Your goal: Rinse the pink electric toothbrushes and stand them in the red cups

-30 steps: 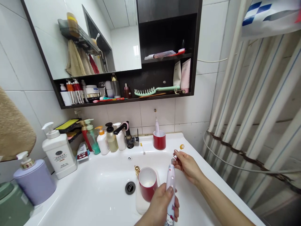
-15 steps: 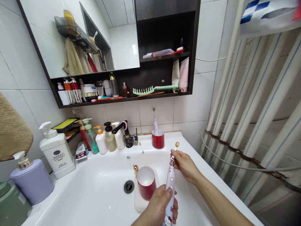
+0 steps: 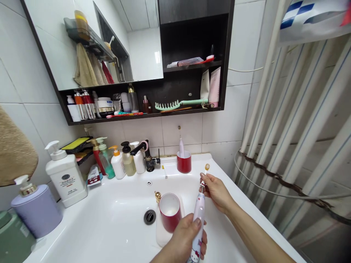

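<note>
My left hand (image 3: pixel 189 233) is wrapped round the white, patterned handle of an electric toothbrush (image 3: pixel 199 210), held tilted over the sink. My right hand (image 3: pixel 216 190) pinches the toothbrush head (image 3: pixel 207 168) near its base, bristles pointing up. A thin metal shaft shows between the head and the handle. Left of my hands, a red cup (image 3: pixel 170 213) with a white inside stands on a pale pad (image 3: pixel 163 239) in the sink basin. A second red cup (image 3: pixel 184 163) on the back rim holds another toothbrush handle (image 3: pixel 181 147) with its bare shaft up.
Around the sink (image 3: pixel 109 219) are a black faucet (image 3: pixel 148 157), a drain (image 3: pixel 149 217) and several pump bottles (image 3: pixel 117 164) at the back left. A cabinet shelf (image 3: pixel 153 114) with a green hairbrush (image 3: pixel 175 105) hangs above. Pipes (image 3: pixel 290 128) run along the right wall.
My right hand and the toothbrush head have shifted very slightly to the right. Both hands keep their grip, and the camera view has moved a little.
</note>
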Available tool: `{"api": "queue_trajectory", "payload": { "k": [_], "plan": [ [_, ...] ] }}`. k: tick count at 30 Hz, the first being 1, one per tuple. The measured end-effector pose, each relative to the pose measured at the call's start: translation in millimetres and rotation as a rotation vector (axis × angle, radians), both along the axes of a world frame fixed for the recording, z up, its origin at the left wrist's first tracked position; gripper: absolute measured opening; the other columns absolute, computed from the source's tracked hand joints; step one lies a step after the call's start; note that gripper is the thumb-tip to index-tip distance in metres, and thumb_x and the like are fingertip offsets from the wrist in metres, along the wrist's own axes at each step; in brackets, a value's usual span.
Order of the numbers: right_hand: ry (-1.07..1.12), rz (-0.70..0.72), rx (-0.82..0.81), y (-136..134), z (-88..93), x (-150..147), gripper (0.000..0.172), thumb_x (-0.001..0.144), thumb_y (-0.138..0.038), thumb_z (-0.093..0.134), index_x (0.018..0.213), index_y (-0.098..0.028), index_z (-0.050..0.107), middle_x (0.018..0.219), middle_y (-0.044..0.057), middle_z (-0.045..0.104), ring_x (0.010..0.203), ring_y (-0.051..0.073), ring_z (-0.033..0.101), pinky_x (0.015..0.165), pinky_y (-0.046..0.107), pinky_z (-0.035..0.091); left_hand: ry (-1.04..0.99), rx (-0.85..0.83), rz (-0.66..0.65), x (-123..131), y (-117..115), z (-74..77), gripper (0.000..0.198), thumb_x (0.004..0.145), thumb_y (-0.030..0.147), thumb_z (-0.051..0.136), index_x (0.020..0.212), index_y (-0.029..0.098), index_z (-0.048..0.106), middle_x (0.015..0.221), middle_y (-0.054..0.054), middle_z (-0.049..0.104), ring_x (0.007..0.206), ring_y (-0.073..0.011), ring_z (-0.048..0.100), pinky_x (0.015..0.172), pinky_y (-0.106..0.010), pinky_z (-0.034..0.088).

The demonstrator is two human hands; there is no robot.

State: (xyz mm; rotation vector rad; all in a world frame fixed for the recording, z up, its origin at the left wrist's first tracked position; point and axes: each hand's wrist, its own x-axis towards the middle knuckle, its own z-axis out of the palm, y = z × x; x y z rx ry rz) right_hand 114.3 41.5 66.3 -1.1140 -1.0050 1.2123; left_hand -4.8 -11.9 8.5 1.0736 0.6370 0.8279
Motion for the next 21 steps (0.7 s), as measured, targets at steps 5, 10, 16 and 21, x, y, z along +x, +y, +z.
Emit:
{"api": "queue_trajectory", "payload": {
  "k": [5,10,16,21],
  "plan": [
    [-0.051,0.039,0.036,1.9,-4.0,0.0,0.026,0.061,-0.041,0.045,0.053,-0.017,0.037,0.043,-0.007,0.038,0.038,0.005,0.041,0.04,0.018,0.035,0.002,-0.011,0.004,0.1,0.2,0.6,0.044,0.058,0.054,0.041,0.076,0.014,0.036,0.05,0.004,0.043,0.032,-0.0033,0.037,0.031,-0.017,0.026],
    [-0.127,0.069,0.035,1.4,-5.0,-1.9,0.026,0.061,-0.04,0.045,0.052,-0.017,0.039,0.041,-0.007,0.037,0.038,0.005,0.037,0.04,0.019,0.035,-0.043,-0.031,0.012,0.2,2.9,-2.6,0.04,0.061,0.051,0.04,0.076,0.014,0.036,0.05,0.004,0.042,0.032,-0.0034,0.037,0.03,-0.016,0.026],
    [-0.148,0.077,0.03,-4.0,-2.2,-6.1,0.027,0.061,-0.04,0.044,0.05,-0.016,0.04,0.043,-0.006,0.037,0.039,0.005,0.037,0.041,0.019,0.035,-0.064,-0.02,-0.011,-1.4,5.5,-2.1,0.038,0.063,0.049,0.039,0.077,0.014,0.034,0.05,0.004,0.042,0.032,-0.0032,0.037,0.031,-0.016,0.027],
    [-0.217,0.053,0.061,-2.4,-4.5,-9.7,0.027,0.061,-0.041,0.043,0.049,-0.017,0.039,0.039,-0.007,0.035,0.036,0.005,0.035,0.038,0.019,0.032,-0.034,0.009,0.033,-0.7,4.5,-2.8,0.04,0.061,0.051,0.039,0.076,0.014,0.034,0.051,0.004,0.042,0.032,-0.0031,0.037,0.031,-0.017,0.026]
  ]
}}
